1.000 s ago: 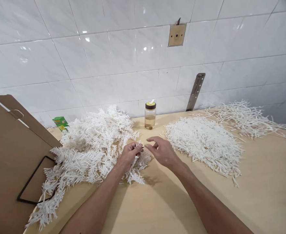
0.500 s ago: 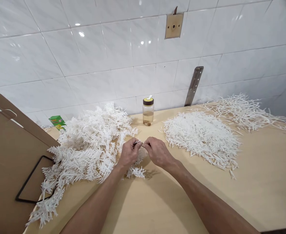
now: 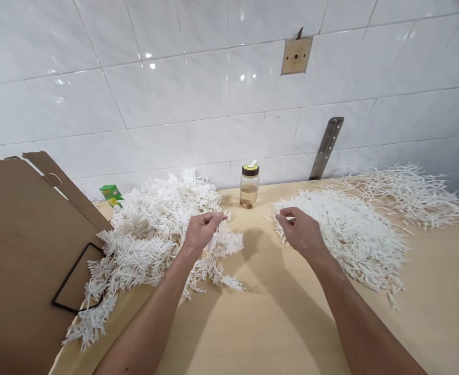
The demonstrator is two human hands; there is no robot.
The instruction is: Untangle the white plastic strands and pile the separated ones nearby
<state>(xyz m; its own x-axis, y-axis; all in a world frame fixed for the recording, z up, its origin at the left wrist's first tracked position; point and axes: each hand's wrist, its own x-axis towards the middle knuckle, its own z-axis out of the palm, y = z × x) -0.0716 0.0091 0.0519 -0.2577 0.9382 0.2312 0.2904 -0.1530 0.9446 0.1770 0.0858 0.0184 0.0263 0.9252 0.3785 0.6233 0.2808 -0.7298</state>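
Observation:
My left hand (image 3: pixel 201 232) is closed in a pinch, with what looks like a small white piece (image 3: pixel 226 213) at its fingertips. It is in front of a large heap of white, branched, frilly pieces (image 3: pixel 147 255). My right hand (image 3: pixel 301 229) is at the near left edge of a flatter pile of short white strips (image 3: pixel 350 239). Its thumb and forefinger are drawn together and the other fingers curl under. Whatever is between those fingertips is too small to make out. The two hands are apart.
At the wall stands a clear jar (image 3: pixel 249 187) with a dark and yellow lid and liquid inside. Longer white strands (image 3: pixel 412 195) lie at the back right. A cardboard box (image 3: pixel 29 250) is on the left, near a green packet (image 3: pixel 112 195). A metal bracket (image 3: pixel 326 148) leans at the wall.
My hands were together at the fingertips over the middle of the table. My right hand has moved right to the pile of short strips. The camera view has shifted slightly left.

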